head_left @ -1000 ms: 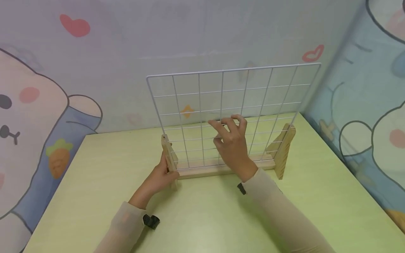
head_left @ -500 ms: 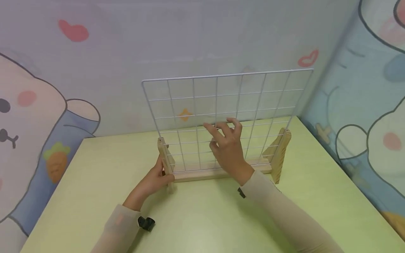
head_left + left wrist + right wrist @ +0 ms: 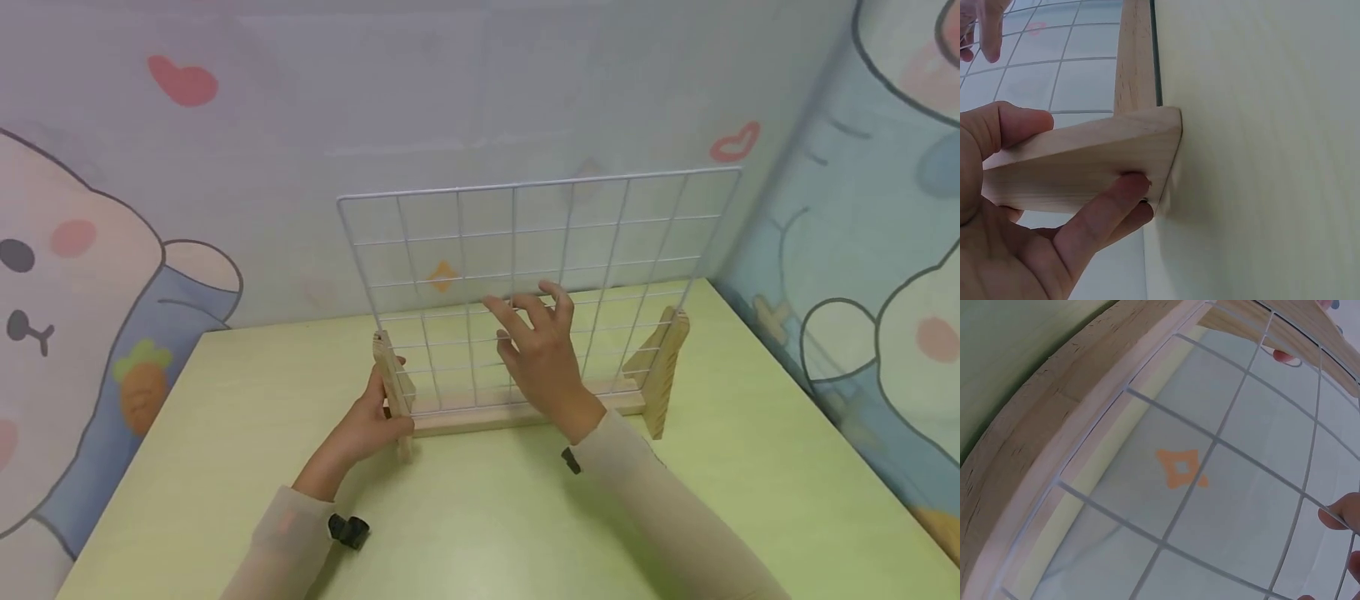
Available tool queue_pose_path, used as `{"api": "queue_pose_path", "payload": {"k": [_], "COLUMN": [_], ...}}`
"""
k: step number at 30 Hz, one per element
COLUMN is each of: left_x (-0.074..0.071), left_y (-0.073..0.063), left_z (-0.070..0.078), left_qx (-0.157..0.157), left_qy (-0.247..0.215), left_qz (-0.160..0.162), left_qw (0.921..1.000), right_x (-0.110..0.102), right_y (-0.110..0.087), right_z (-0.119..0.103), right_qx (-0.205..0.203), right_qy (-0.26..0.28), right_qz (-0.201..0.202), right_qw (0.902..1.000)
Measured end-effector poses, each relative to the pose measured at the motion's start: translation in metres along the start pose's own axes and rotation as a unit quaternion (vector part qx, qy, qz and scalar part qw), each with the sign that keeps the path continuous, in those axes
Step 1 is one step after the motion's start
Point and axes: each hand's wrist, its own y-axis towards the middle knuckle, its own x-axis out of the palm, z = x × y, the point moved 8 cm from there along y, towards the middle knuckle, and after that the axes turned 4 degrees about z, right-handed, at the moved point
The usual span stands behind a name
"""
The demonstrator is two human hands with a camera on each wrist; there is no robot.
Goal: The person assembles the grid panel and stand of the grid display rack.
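Observation:
A white wire grid panel point(image 3: 540, 225) stands upright, leaning slightly back, in a wooden stand with a base bar point(image 3: 480, 419). My left hand point(image 3: 367, 427) grips the stand's left wooden side piece point(image 3: 393, 375), thumb on the near side and fingers round its outer face. The left wrist view shows fingertips pressed on that wooden side piece point(image 3: 1104, 150), near its lower end. My right hand point(image 3: 543, 354) is at the lower middle of the grid, its bent fingers holding the wires. Only fingertips point(image 3: 1341, 511) of it show at the edge of the right wrist view, against a wire.
The stand rests on a pale yellow-green table point(image 3: 480, 517). Its right side piece point(image 3: 663, 375) is free of hands. Behind rises a wall covering point(image 3: 300, 167) printed with hearts and cartoon figures, with another point(image 3: 885, 250) on the right.
Both hands keep their places on the stand and the grid. The whole scene shifts a little left and down in the head view, as the camera moves.

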Motion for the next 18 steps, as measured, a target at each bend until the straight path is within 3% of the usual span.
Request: {"api": "queue_pose_path", "payload": {"k": [7,12,18], "left_x": [-0.012,-0.018,-0.019], "left_y": [-0.010,-0.009,-0.012], "left_z": [-0.002,-0.001,-0.011], "left_qx": [-0.008,-0.012,-0.038], "left_qy": [0.005,0.003,0.006], "left_qz": [-0.016,-0.022,-0.021], "left_qw": [0.9998,0.9997,0.9990], "right_x": [0.008,0.013,0.009], "right_y": [0.001,0.005,0.001], "right_z": [-0.012,-0.013,-0.011], "right_qx": [-0.019,-0.018,0.005], "right_qy": [0.008,0.008,0.021], "right_qz": [-0.012,-0.016,-0.081], "right_qw": [0.9997,0.9997,0.9965]}}
